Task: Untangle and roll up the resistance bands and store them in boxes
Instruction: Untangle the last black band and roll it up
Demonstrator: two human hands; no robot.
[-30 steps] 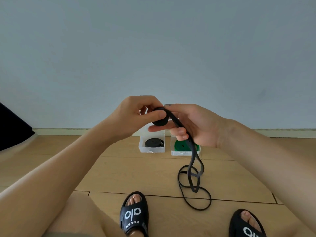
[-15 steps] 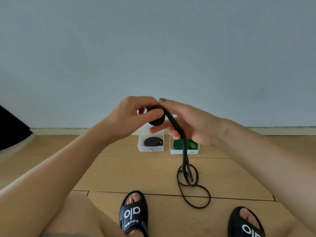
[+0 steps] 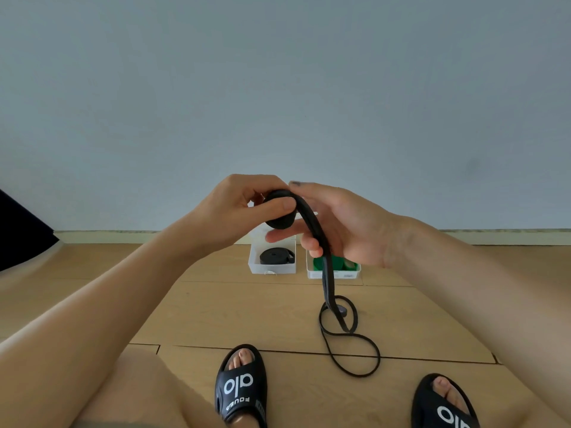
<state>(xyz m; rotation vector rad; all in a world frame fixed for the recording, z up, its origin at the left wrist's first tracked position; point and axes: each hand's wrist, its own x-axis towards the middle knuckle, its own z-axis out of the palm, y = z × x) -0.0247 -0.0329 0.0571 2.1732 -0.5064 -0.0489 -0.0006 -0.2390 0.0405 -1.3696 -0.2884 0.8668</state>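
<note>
Grey wall [image 3: 278, 88] behind, wooden floor [image 3: 216, 310] below, two black slides near the bottom edge: left [image 3: 241, 386], right [image 3: 445, 403].

Against the skirting, two white boxes side by side. Left box [image 3: 272, 268] already holding a rolled black band [image 3: 276, 256]; right box [image 3: 333, 274] holding a green band [image 3: 338, 263], partly hidden. Whether there is a third box behind the hands: cannot tell.

Third band [image 3: 327, 279], black, half done by the look of it. Upper end wound into a small tight roll [image 3: 279, 216] held up in front of the boxes; the rest hanging straight down to the floor, ending in loose crossed loops between the boxes and the right slide.

Hands close together, both clamped on this band. Left hand [image 3: 244, 208] pinching the roll, thumb across its face, fingers curled behind. Right hand [image 3: 340, 227] touching the roll from the other side, lower fingers curled round the hanging strand just below it, feeding it.

Judged progress: two bands stored, one under way. Left to do: winding in the hanging length, clearing the crossed loops as they lift, then placing the roll in a box. Likely snag: loops catching on each other and twisting the strand.
</note>
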